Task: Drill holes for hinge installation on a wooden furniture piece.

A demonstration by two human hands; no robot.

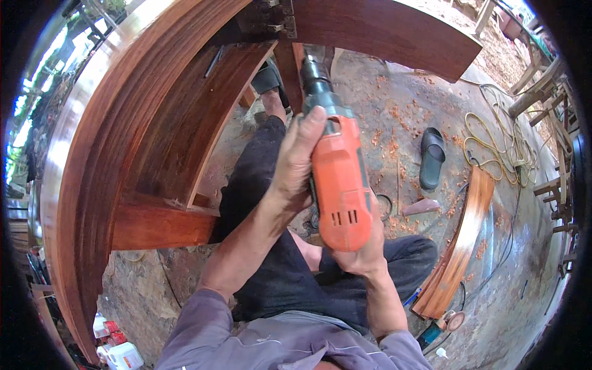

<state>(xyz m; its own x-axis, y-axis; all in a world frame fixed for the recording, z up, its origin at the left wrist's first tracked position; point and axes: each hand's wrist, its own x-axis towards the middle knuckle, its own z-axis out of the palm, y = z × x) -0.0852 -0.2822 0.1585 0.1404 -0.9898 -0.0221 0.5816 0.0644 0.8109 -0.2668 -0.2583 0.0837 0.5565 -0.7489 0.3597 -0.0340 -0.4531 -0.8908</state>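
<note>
An orange power drill (342, 179) with a dark green front housing is held in both hands, its chuck (316, 71) pointing away from me. My left hand (296, 154) is closed around the front part of its body, thumb on top. My right hand (364, 256) wraps the rear from below; most of those fingers are hidden under the drill. Beyond the chuck, the tip is too blurred to tell whether it touches the upright wooden piece (288, 71) beside it. A large polished reddish-brown wooden frame (163, 222) stands at my left.
A wide board (388, 37) juts across the far side. On the floor at right lie a dark slipper (433, 157), a yellow cord (493, 145), long wooden pieces (459, 240), an angle grinder (435, 330) and scattered shavings (394, 123). A white jug (125, 356) stands at lower left.
</note>
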